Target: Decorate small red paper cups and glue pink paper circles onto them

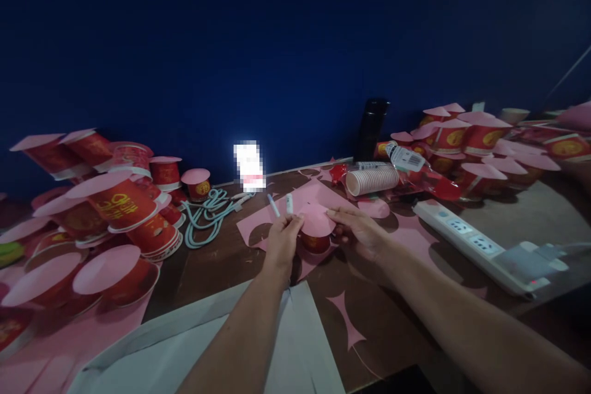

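In the head view, the left hand [282, 239] is closing its thumb and fingertips on the near-left edge of a pink disc [316, 220], while the right hand [359, 233] is pinching the disc's right edge, its other fingers curling beside the red cup [316, 244] underneath. The disc is covering the cup's top, and both are sitting between the hands, above the brown surface [198, 276]; whether the cup is touching it is hard to tell. Just beyond, a white marker [290, 204] is lying on a cut pink sheet [252, 229]. Farther right, a stack of nested cups [375, 181] is lying sideways, near a power strip [466, 240].
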Available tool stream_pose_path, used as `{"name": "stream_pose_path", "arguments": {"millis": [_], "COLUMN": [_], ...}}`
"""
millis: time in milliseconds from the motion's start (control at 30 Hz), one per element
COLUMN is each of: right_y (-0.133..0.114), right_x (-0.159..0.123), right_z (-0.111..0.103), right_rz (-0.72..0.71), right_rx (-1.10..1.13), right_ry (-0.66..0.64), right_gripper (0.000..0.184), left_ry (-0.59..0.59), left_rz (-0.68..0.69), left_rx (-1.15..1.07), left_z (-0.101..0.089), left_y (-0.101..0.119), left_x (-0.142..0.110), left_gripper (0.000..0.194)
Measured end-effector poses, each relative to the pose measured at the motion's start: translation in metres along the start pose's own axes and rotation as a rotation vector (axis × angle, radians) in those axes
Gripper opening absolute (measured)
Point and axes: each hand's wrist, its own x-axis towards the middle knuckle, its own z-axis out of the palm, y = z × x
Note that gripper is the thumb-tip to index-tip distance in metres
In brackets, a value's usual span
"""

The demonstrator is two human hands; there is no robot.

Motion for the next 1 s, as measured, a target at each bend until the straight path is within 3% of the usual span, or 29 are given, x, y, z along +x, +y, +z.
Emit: {"name": "stream_pose_path", "arguments": {"millis": [200, 333, 467, 600, 1000], "right_y": [0.006, 0.006, 0.004, 0.005, 0.003], "right_x": [0.003, 0.004, 0.005, 0.009, 0.012], "right_z": [-0.004, -0.007, -0.010, -0.014, -0.014], "right_rz": [-0.082, -0.337, -0.626, -0.786, -0.889], "right_rx": [-0.138, -0.383, -0.719, -0.885, -1.009], "right_ry": [0.033, 0.077, 0.061, 0.001, -0.068], "right_gripper": [0.033, 0.041, 0.028, 0.025, 0.034], "left_ry": [0.110, 0.049, -0.023, -0.036, -0.029], "left_rz": [0.123, 0.316, 0.518, 0.596, 0.644], "left_rx": [0.148, 0.314, 0.442, 0.523, 0.653], "left_z": [0.001, -0.002, -0.005, -0.007, -0.010], "left_y": [0.004, 0.003, 0.004, 0.006, 0.005], "left_x": [-0.004, -0.003, -0.001, 0.000, 0.005], "left_gripper": [0.037, 0.033, 0.024, 0.025, 0.028]}}
